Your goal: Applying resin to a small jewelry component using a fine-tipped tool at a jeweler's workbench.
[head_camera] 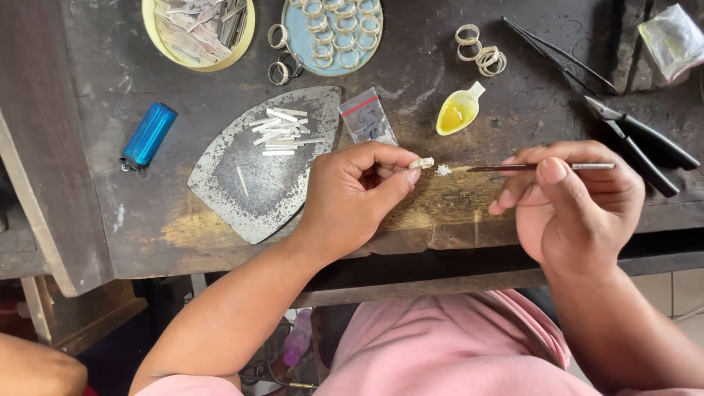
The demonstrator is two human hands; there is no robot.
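Observation:
My left hand (357, 194) pinches a small silver ring piece (422, 163) between thumb and forefinger above the dark wooden workbench (95, 183). My right hand (576, 202) grips a thin brush (528, 167), held level, its pale tip touching a tiny white clump (442, 170) right beside the ring piece. Just behind the two hands sits a small white spoon-shaped dish (458, 111) of yellow liquid.
A grey metal plate (264, 183) carries several short silver strips (280, 132). A blue lighter (149, 135) lies at left. A blue dish (334, 35) of rings, a yellow dish (199, 31) of scraps, loose rings (480, 53), a small plastic bag (368, 117), black pliers (642, 139) and tweezers (557, 53) lie around.

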